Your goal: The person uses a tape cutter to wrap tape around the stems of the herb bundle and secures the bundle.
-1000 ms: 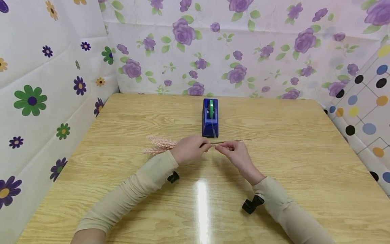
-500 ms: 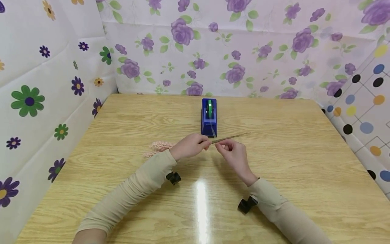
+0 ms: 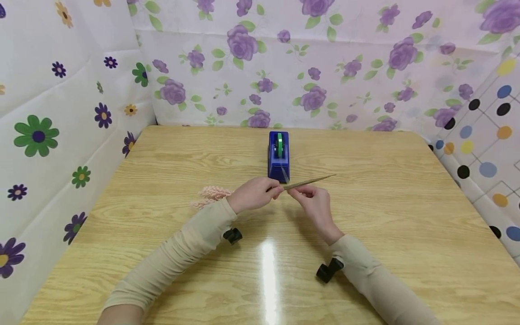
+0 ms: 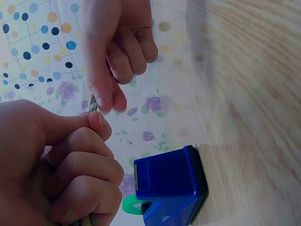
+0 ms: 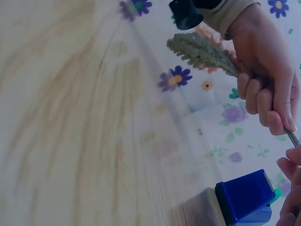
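My left hand (image 3: pixel 255 194) grips a bundle of thin flower stems (image 3: pixel 310 181), the fingers curled round it. Pink flower sprigs (image 3: pixel 213 193) stick out to the left behind that hand, and a grey-green sprig (image 5: pixel 202 51) shows beside them in the right wrist view. Close by, my right hand (image 3: pixel 317 203) pinches with thumb and forefinger at the stems, just right of the left fingertips. In the left wrist view, a small pale patch shows on the stems between the two hands. The stems' bare ends point right and slightly away.
A blue tape dispenser (image 3: pixel 279 169) with a green roll (image 3: pixel 279 145) stands just beyond the hands, its cutter end towards me. The wood-grain table (image 3: pixel 183 153) is bordered by patterned cloth walls (image 3: pixel 284 67). A black wrist camera (image 3: pixel 330 271) hangs below the right sleeve.
The stem ends, spread apart earlier, now lie together and tilt up to the right. My right hand has shifted slightly left and away; the left keeps its grip.
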A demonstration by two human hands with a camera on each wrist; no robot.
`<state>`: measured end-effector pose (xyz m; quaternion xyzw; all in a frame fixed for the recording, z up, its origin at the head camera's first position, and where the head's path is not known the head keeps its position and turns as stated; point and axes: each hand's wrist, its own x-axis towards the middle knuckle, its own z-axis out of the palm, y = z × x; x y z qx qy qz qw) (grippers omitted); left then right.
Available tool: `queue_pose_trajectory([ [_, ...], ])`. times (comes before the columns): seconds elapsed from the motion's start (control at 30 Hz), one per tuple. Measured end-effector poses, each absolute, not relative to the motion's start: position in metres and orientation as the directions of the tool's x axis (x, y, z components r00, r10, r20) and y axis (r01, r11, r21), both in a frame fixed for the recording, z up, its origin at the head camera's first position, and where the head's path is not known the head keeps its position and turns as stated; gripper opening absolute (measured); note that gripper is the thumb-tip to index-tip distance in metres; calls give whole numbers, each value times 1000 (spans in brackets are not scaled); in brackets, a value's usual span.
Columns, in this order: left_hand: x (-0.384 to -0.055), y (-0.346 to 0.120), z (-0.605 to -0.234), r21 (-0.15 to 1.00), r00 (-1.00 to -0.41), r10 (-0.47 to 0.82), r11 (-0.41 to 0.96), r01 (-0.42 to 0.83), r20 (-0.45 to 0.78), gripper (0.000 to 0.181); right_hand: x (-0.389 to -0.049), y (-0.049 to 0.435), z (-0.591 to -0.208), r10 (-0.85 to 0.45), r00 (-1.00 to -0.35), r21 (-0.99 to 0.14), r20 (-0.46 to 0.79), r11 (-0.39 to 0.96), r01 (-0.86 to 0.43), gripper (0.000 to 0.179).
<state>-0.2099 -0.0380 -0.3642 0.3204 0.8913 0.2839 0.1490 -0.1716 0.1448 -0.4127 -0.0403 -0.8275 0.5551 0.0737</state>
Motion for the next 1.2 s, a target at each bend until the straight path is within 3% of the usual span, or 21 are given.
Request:
queue_pose_trajectory([
  [0.2, -211, -39, -365, 600, -738, 669, 626, 498, -85, 37, -175, 146, -416, 83, -997, -944, 1, 329, 27, 25],
  [0.33, -213, -43, -369, 565, -732, 677, 633, 529, -72, 31, -173, 151, -416, -136, -990, -884, -45, 468, -24, 30],
  [0.43, -215, -47, -371, 531, -722, 690, 629, 568, -46, 27, -166, 156, -406, -289, -952, -796, 100, 551, -251, 27],
  [0.53, -216, -49, -372, 510, -713, 701, 617, 600, -9, 28, -162, 161, -388, -290, -872, -648, 394, 585, -488, 17],
  [0.63, -216, -51, -369, 475, -720, 692, 614, 631, 62, 26, -169, 166, -375, -268, -803, -468, 532, 697, -543, 16],
  [0.73, -216, -52, -368, 399, -709, 689, 614, 681, 152, 24, -178, 169, -370, -315, -861, -380, 400, 798, -468, 28],
  [0.83, -215, -54, -367, 327, -691, 689, 615, 718, 221, 23, -182, 168, -370, -338, -922, -394, 190, 834, -386, 40],
  [0.9, -214, -55, -368, 303, -682, 683, 613, 730, 260, 22, -182, 167, -371, -327, -937, -423, 126, 836, -349, 42],
  [1.03, -213, -56, -368, 306, -692, 660, 621, 722, 293, 22, -181, 163, -372, -305, -932, -432, 194, 827, -360, 39],
  [1.2, -209, -56, -369, 446, -753, 639, 633, 633, 161, 30, -179, 163, -377, -292, -924, -435, 247, 819, -375, 34],
])
